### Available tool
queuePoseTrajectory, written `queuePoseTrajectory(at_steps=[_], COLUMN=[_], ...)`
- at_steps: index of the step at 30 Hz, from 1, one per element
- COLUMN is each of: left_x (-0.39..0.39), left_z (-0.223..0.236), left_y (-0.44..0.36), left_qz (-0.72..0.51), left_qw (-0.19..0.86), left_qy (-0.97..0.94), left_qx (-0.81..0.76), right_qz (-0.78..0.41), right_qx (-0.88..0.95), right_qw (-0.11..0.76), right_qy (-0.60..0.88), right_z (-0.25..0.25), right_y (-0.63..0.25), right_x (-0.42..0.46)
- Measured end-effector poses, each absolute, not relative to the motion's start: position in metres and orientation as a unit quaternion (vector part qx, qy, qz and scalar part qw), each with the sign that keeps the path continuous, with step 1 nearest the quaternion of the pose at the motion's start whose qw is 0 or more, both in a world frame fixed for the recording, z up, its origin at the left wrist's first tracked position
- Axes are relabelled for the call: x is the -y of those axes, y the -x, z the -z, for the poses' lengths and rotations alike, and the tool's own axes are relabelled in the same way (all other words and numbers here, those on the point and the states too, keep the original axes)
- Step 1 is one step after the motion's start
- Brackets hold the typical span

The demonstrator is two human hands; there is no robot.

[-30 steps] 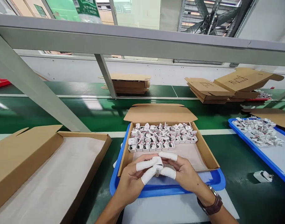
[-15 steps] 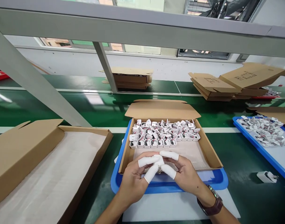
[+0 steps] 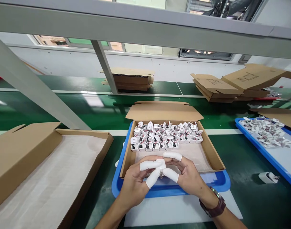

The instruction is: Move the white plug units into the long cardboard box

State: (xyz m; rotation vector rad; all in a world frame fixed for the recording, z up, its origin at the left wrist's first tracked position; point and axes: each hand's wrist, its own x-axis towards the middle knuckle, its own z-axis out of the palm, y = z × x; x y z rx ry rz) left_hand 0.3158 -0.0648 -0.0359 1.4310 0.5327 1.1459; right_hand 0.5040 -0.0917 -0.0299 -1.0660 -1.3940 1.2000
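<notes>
Between both hands, above the front edge of an open cardboard box (image 3: 212, 148), is a small white plastic piece (image 3: 162, 163) with a bit of metal showing underneath. My left hand (image 3: 135, 183) pinches it from the left and my right hand (image 3: 191, 176) from the right; the fingers hide most of it. White covers sit on the thumbs and forefingers of both hands. Inside the box, rows of small white plastic housings (image 3: 155, 146) with wires stand on pale paper. The box rests in a blue tray (image 3: 164, 192).
To the left lies another open cardboard box (image 3: 109, 140) lined with paper. At right a blue tray (image 3: 262, 156) carries many white wired parts, and one white plug housing (image 3: 266, 177) lies on the green table. A slanting metal post (image 3: 52, 98) rises at left; cartons (image 3: 214, 82) stand behind.
The whole view has shifted slightly, so things appear a little further left. Both hands keep the same pinch on the white piece.
</notes>
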Motion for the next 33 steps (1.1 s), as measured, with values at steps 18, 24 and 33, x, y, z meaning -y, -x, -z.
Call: queuePoseTrajectory(at_steps=[18, 24, 33], left_x=[0.069, 0.067, 0.065], left_z=[0.025, 0.028, 0.034], left_y=[-0.316, -0.315, -0.316], left_qz=[-0.456, -0.444, -0.457], left_qw=[0.638, 0.645, 0.624], left_qy=[-0.519, -0.532, -0.580], left_qx=[-0.342, -0.322, -0.255], right_qz=[-0.607, -0.592, -0.495], right_qx=[0.517, 0.505, 0.549], right_qw=[0.470, 0.471, 0.483], right_qy=[0.379, 0.415, 0.470], right_z=[0.030, 0.027, 0.035], right_y=[-0.516, -0.513, -0.506], right_x=[0.088, 0.086, 0.088])
